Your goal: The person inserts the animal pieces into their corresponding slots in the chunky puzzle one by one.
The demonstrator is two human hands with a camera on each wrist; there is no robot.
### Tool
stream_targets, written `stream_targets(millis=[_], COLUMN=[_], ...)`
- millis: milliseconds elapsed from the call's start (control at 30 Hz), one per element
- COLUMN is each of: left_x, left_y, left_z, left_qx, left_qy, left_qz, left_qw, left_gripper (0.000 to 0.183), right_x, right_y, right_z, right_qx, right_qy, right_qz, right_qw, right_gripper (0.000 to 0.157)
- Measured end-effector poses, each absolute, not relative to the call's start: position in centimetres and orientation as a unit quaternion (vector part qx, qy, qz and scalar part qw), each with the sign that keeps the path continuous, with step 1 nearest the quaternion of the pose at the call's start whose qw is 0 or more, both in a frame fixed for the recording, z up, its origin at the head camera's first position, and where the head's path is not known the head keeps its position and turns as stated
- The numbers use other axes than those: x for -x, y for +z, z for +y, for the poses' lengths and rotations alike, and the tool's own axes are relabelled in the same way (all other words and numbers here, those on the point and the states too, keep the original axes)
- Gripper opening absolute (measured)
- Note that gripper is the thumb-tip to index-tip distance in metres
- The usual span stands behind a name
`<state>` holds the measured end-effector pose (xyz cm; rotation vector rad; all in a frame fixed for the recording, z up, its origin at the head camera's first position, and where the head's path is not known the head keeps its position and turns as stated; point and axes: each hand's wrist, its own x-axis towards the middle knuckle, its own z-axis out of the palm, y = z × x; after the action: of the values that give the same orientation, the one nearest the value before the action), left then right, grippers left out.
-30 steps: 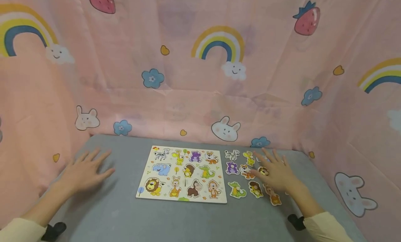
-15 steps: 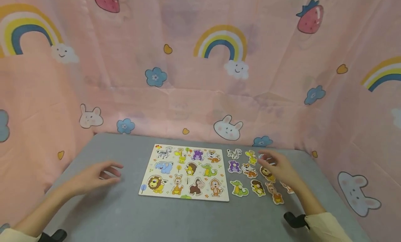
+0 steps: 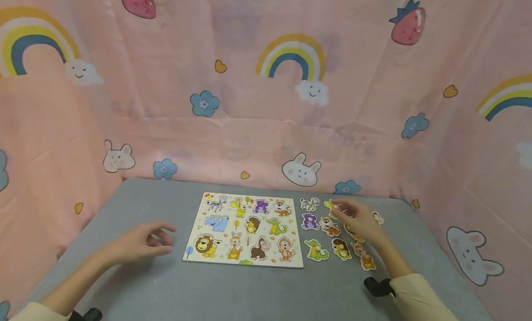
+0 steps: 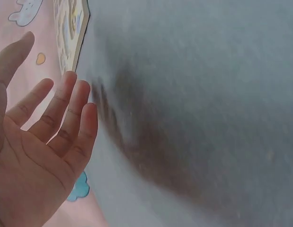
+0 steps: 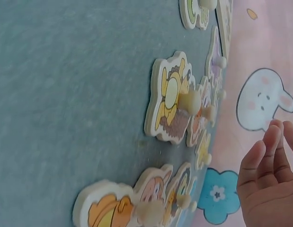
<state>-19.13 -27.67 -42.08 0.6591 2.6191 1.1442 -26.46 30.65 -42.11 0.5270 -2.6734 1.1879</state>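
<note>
In the head view, my right hand is held over the loose wooden animal pieces, its fingers loosely bent and gripping nothing. Its fingertips overlap the giraffe piece. Near it lie the zebra piece, the purple animal piece, the tiger piece, the crocodile piece, the hedgehog piece and the kangaroo piece. A lion piece is partly hidden under the hand. My left hand, relaxed and holding nothing, hovers left of the animal puzzle board, as the left wrist view confirms.
Grey cloth covers the table. A pink printed curtain rises behind it and on both sides. Another piece lies right of my right hand. Round knobs stick up from the pieces.
Both hands were spread with straight fingers and have since relaxed into a loose bend. My left hand has moved right, closer to the board; the right has shifted slightly left.
</note>
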Motion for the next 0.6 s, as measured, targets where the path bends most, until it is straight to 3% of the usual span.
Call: stream_targets(millis=[367, 600], left_x=[19.7, 19.7], left_y=[-42.4, -42.4], left_z=[-25.3, -24.9], left_qx=[-0.219, -0.218], left_qy=[0.402, 0.406], left_qz=[0.882, 0.880], left_qw=[0.114, 0.115], left_gripper=[0.054, 0.052], right_x=[28.5, 29.3], right_y=[-42.8, -42.9], right_z=[29.8, 29.5], right_qx=[-0.199, -0.175], right_qy=[0.415, 0.423], right_qz=[-0.883, -0.886], right_qw=[0.094, 0.071], right_gripper=[0.034, 0.043])
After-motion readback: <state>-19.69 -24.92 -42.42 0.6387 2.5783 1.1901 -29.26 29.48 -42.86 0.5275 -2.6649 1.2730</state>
